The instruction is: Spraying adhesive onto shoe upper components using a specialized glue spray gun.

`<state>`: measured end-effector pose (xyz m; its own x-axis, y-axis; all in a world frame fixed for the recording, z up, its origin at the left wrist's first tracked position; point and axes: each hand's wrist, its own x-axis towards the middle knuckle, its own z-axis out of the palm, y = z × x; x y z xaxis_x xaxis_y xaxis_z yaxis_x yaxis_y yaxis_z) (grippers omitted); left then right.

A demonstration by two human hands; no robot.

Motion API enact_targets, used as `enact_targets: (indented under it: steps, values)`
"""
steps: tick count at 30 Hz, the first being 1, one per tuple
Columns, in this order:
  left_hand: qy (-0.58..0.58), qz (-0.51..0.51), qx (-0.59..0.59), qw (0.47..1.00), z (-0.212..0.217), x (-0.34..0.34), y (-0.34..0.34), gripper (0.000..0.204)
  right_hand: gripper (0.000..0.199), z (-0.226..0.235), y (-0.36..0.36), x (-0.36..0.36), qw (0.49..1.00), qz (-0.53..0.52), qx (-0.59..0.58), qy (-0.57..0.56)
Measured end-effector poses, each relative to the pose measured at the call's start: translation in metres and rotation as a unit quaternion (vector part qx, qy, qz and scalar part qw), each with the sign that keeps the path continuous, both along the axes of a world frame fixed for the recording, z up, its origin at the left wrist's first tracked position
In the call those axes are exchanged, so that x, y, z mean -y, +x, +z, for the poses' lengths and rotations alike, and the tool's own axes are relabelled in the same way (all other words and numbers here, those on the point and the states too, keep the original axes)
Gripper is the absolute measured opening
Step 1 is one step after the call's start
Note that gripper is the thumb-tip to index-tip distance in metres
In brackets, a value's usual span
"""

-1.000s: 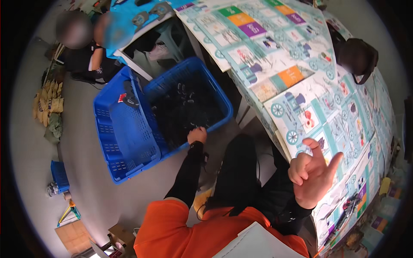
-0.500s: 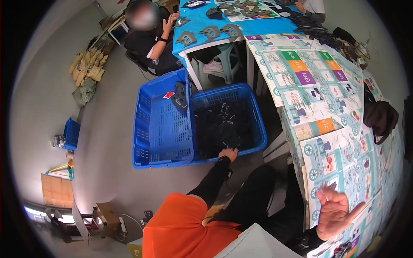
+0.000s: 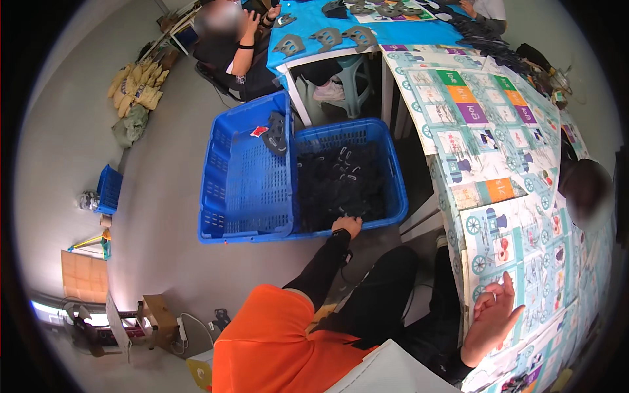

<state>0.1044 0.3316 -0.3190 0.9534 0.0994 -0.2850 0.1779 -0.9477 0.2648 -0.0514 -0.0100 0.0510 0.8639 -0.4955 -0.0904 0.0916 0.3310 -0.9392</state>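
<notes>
Since 0.5 s ago, view swings; blue crate [image 3: 386, 170] sits nearer frame centre, right hand [image 3: 493, 321] higher at lower right. Left hand [image 3: 347, 226] reaches over crate's near rim, fingers curled into dark pieces [image 3: 341, 180]; can't tell if grasping. Right hand: fingers open, holding nothing, on patterned surface [image 3: 498, 150]. Risk: pieces look tangled w/ pale clips, so several may lift together & drop. Flat, black, piled loosely.

small blue crate [image 3: 109, 188] by wall | tan sacks [image 3: 136, 86] | cardboard sheet [image 3: 84, 276]
</notes>
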Motion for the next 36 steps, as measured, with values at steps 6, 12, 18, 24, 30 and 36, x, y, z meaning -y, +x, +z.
enact_targets:
  steps: [6, 12, 18, 24, 30, 36]
  values:
    - [-0.013, 0.027, 0.038, 0.999, 0.002, 0.001, -0.001, 0.049, 0.064, -0.036, -0.012, 0.005, 0.999, -0.018, 0.012, -0.047]
    - [-0.013, 0.065, 0.022, 0.998, 0.017, 0.007, 0.000, 0.048, 0.057, -0.034, -0.013, -0.002, 0.992, -0.039, -0.028, -0.115]
    - [-0.008, 0.067, 0.021, 0.997, 0.023, 0.009, -0.001, 0.048, 0.054, -0.033, -0.015, -0.001, 0.989, -0.026, -0.034, -0.139]
    - [0.005, 0.051, 0.034, 0.998, 0.017, 0.008, -0.001, 0.047, 0.050, -0.034, -0.014, -0.001, 0.990, -0.026, -0.023, -0.136]
    - [-0.003, 0.069, 0.027, 0.997, 0.021, 0.010, -0.001, 0.046, 0.048, -0.032, -0.015, -0.001, 0.988, -0.019, -0.030, -0.153]
    - [0.002, 0.061, 0.018, 0.998, 0.028, 0.010, -0.002, 0.047, 0.047, -0.032, -0.015, -0.002, 0.988, -0.015, -0.020, -0.151]
